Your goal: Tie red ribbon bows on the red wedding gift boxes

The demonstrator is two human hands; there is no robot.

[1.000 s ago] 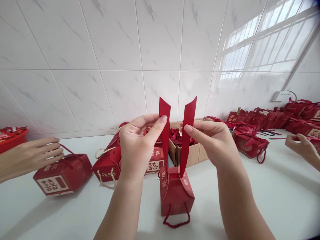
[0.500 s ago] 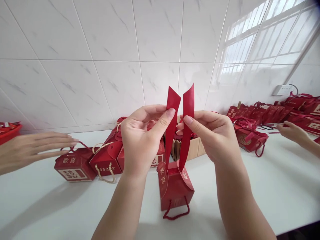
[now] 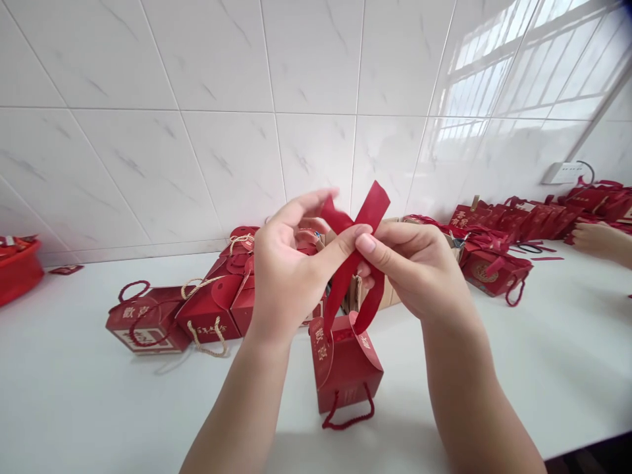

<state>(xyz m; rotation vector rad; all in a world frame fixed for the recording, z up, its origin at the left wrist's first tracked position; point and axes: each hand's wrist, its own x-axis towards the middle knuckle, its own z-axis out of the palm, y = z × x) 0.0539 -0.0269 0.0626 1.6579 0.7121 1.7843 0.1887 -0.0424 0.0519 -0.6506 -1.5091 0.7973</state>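
A small red gift box (image 3: 345, 370) with a red cord handle stands on the white counter (image 3: 74, 395) in front of me. A red ribbon (image 3: 368, 217) rises from its top in two tails that cross above it. My left hand (image 3: 291, 270) pinches one tail between thumb and fingers. My right hand (image 3: 415, 266) pinches the other tail right beside it. The two hands touch at the crossing, a little above the box.
Several red gift boxes (image 3: 148, 322) lie left of my hands, and a cardboard carton (image 3: 390, 296) stands behind them. More red boxes (image 3: 498, 270) line the right. Another person's hand (image 3: 595, 240) rests at far right. A red basin (image 3: 17, 270) sits far left.
The ribbon tails, held upright and apart before, are now crossed over each other. The other person's hand at the left has left the view, leaving its box on the counter.
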